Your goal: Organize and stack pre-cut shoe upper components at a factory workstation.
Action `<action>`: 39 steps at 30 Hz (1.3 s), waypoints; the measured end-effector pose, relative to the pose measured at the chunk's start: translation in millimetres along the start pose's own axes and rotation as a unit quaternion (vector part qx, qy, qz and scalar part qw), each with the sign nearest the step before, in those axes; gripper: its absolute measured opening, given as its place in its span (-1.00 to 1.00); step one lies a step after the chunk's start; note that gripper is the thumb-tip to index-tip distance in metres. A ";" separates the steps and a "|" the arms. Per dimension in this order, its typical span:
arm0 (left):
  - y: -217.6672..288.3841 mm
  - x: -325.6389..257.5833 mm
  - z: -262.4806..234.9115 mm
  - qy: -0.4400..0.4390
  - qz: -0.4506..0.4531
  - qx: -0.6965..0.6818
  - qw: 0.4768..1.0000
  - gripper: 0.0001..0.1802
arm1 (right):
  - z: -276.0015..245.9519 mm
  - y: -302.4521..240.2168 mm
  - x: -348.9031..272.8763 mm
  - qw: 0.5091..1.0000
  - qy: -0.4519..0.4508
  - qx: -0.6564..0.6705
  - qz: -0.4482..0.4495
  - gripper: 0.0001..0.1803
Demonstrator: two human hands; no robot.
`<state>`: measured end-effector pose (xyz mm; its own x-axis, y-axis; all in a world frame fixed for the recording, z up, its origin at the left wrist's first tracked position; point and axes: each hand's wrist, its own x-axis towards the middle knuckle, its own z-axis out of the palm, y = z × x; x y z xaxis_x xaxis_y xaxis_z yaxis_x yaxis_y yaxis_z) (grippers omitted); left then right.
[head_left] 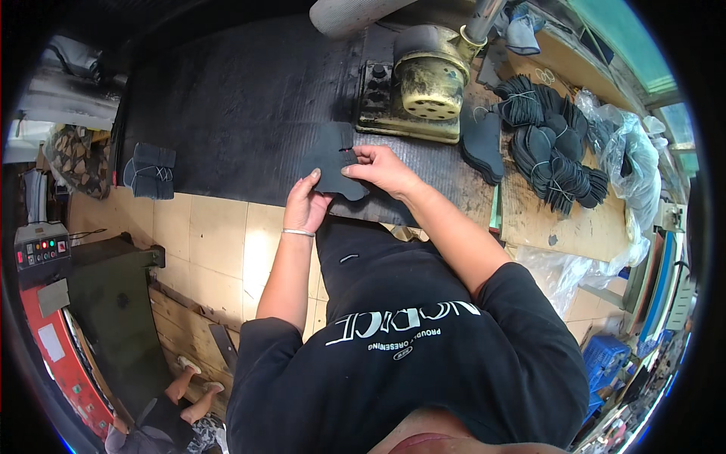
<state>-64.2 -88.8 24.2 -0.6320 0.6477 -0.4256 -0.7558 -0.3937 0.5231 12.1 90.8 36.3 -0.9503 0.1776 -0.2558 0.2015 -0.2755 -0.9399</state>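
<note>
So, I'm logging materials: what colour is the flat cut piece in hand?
The flat cut piece is dark grey, best seen in the head view.

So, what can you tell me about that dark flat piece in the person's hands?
The dark piece is thin, flat and charcoal grey, with a dull, smooth-looking face and a curvy outline. It may be foam or rubber. Its broad face is turned up, by the near edge of the black table; whether it touches the table is unclear. The left hand holds its lower left edge, the right hand its right side.
</note>
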 end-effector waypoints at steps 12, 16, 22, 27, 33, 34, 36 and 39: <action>100.0 43.8 -84.1 0.215 0.066 0.312 0.923 -0.73 | -47.7 21.0 -38.0 0.979 0.104 -0.157 -0.072 -0.49; 126.9 43.1 -94.7 0.261 0.021 0.433 0.862 -0.65 | -117.4 -6.0 -92.2 0.854 0.361 -0.330 -0.177 -0.60; 84.7 31.3 -53.0 0.268 0.372 0.744 0.486 -0.45 | -210.7 -16.1 -111.7 0.812 0.434 -0.378 0.093 -0.29; -47.4 26.7 45.6 -0.019 0.164 0.578 0.799 -0.51 | -238.1 -2.5 -92.4 0.831 0.379 -0.367 0.175 -0.23; -164.5 80.1 108.4 -0.144 -0.067 0.379 0.911 -0.41 | -227.0 -25.0 -82.1 0.876 0.359 -0.226 0.231 -0.18; -174.4 91.5 113.8 -0.136 -0.099 0.339 0.925 -0.47 | -228.5 -24.2 -81.7 0.877 0.353 -0.219 0.241 -0.17; -180.9 106.7 118.5 -0.140 -0.116 0.346 0.921 -0.50 | -229.3 -13.9 -79.4 0.893 0.350 -0.180 0.217 -0.23; -184.5 110.2 120.0 -0.139 -0.142 0.349 0.916 -0.51 | -245.7 26.0 -79.5 0.884 0.401 -0.187 0.151 -0.34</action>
<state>26.1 133.4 -30.6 -0.2861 0.8388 -0.4633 -0.5282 0.2653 0.8066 151.2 301.6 -23.3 -0.3956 0.8033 -0.4452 0.6241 -0.1205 -0.7720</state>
